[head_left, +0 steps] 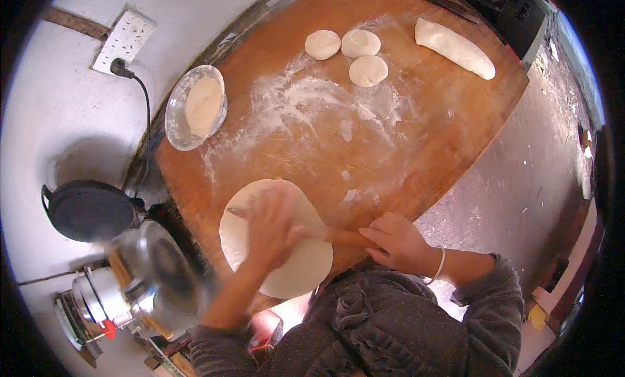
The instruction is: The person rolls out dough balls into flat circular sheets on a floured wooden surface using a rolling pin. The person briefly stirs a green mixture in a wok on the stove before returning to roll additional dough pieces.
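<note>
A wide, flat round of dough lies at the near edge of the wooden board, partly hanging toward my body. Across it runs a slim wooden rolling pin, its far tip showing at the left of my left hand. Blurred by motion, my left hand is over the pin and the dough, fingers stretched forward; its grip is not clear. My right hand has its fingers around the pin's right end, just off the dough's edge. A white band circles the right wrist.
Three dough discs and a dough log lie on the floured wooden board. A bowl of flour stands at its left edge. Beyond are a black pan, shiny metal pots and a plugged-in power strip.
</note>
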`<state>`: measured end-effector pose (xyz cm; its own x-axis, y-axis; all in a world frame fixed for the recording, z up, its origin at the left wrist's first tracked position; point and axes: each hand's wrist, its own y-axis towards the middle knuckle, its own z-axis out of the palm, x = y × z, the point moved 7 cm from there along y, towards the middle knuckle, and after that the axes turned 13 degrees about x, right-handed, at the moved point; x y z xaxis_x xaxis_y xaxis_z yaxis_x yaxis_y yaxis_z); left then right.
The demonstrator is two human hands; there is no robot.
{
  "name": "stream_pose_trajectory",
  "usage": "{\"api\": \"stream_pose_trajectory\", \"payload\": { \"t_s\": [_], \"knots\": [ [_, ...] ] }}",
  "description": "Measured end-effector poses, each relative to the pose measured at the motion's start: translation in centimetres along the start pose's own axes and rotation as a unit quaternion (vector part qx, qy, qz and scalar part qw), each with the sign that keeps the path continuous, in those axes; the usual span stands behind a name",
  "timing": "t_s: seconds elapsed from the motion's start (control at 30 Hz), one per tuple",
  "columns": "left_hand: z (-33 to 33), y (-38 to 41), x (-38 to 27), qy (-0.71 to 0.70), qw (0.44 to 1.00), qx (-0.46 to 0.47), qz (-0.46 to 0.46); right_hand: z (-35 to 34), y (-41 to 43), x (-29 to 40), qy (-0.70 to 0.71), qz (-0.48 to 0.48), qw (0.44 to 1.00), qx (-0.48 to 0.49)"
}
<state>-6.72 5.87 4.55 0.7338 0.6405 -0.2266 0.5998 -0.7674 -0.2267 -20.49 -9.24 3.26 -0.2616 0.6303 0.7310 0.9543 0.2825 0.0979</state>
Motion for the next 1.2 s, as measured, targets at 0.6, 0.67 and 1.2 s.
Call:
{"api": "stream_pose_trajectory", "payload": {
  "t_s": [0.6, 0.67, 1.2],
  "knots": [
    [1.2, 3.7, -4.4, 0.018, 0.997, -0.012, 0.071, -0.3, -1.3, -0.8, -0.071, 0.029, 0.996, 0.053],
    [-0.8, 7.5, -4.5, -0.003, 0.993, -0.098, 0.060, -1.3, -0.4, -2.1, -0.102, 0.068, 0.989, 0.081],
    [2.6, -2.9, 5.8, 0.005, 0.993, -0.035, -0.116, -11.1, -5.4, -10.4, -0.040, 0.207, 0.957, -0.197]
  ]
}}
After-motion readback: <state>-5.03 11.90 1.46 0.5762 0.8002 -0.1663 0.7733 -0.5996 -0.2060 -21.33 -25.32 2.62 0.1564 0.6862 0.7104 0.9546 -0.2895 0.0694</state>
